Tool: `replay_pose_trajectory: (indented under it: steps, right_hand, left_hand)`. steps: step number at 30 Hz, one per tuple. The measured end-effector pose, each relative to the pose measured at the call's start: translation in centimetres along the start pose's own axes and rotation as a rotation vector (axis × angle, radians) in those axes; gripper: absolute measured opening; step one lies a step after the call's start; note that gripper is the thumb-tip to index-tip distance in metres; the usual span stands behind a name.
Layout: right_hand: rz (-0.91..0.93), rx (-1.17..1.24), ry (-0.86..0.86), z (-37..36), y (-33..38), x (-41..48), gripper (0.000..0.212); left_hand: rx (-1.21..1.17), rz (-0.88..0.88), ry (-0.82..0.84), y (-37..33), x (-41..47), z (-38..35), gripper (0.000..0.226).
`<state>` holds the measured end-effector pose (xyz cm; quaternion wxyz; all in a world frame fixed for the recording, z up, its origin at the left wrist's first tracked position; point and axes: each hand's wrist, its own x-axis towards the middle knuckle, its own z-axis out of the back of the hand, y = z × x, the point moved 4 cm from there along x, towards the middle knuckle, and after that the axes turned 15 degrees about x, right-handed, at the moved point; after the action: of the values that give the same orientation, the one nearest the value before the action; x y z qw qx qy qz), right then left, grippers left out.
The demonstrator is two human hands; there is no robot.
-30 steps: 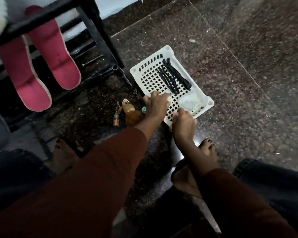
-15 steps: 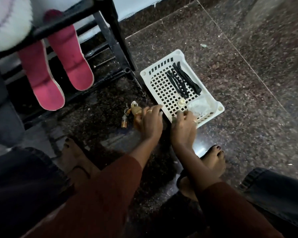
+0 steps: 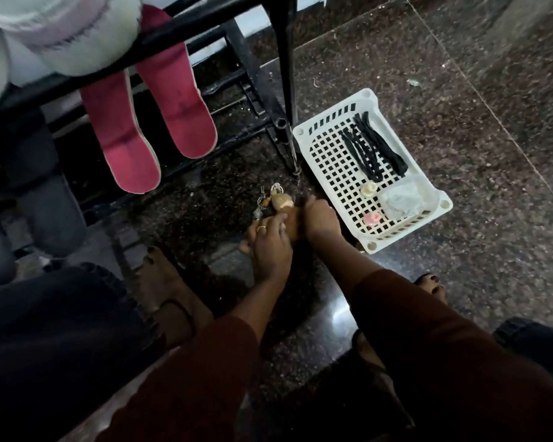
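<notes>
1. Change. A second ago both hands worked at the near rim of the basket (image 3: 332, 111). Both are now clear of it and have shifted left to the toy (image 3: 281, 201), a plush keychain lying on the floor (image 3: 492, 154).
2. Basket contents now: ties (image 3: 374, 148) at the far end, a cream piece (image 3: 369, 188), a pink piece (image 3: 372, 218) near the near rim, and a bag (image 3: 403, 200) in the near right corner. The pink piece was not visible before.
3. Meaning. Loading of the small pieces appears complete; the toy is judged to be the next item to go into the basket.
4. Toy position. It lies just left of the basket, apart from it, head pointing far, keys at its left side.
5. Left hand (image 3: 270, 247): at the near left side of the toy, fingers curled over its brown body, gripping it.
6. Right hand (image 3: 321, 218): touching the toy's right side, fingers bent downward. Motion blur hides the fingertips; whether they close on the toy cannot be told.
</notes>
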<state>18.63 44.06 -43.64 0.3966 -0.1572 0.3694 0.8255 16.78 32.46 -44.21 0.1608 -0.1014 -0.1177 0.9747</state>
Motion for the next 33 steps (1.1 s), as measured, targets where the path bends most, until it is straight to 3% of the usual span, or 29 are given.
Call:
replay_pose_trajectory:
  steps: [3, 6, 9, 16, 22, 26, 29, 33]
  right_hand:
    - [0.075, -0.021, -0.071, 0.4, -0.4, -1.0, 0.023]
    - [0.153, 0.016, -0.314, 1.7, -0.8, -2.8, 0.021]
    - [0.1, 0.03, -0.451, 3.2, -2.2, -3.8, 0.021]
    - [-0.069, -0.163, -0.433, 4.3, -4.4, -2.7, 0.017]
    - [-0.128, -0.171, -0.442, 4.2, -4.4, -2.6, 0.023]
    - [0.024, -0.041, -0.606, 4.7, -2.3, -3.1, 0.02]
    - [0.188, 0.026, -0.484, 3.2, 0.5, -2.0, 0.02]
    - [0.082, 0.157, -0.215, 0.4, 2.3, 1.3, 0.019]
  left_hand:
    - [-0.043, 0.005, -0.004, -0.6, 0.0, 0.3, 0.032]
    - [-0.086, -0.007, -0.057, -0.8, 0.2, 0.5, 0.029]
    - [-0.095, 0.015, -0.073, -0.6, 0.1, 0.6, 0.036]
    - [-0.066, 0.129, 0.0, 1.8, 0.3, 1.1, 0.03]
    - [0.09, 0.253, 0.126, 3.1, 1.0, 1.8, 0.03]
    - [0.119, 0.283, 0.211, 4.7, 2.9, 1.4, 0.031]
    - [0.142, 0.253, 0.299, 5.2, 4.2, 0.5, 0.035]
    - [0.193, 0.216, 0.344, 5.0, 4.9, 0.2, 0.043]
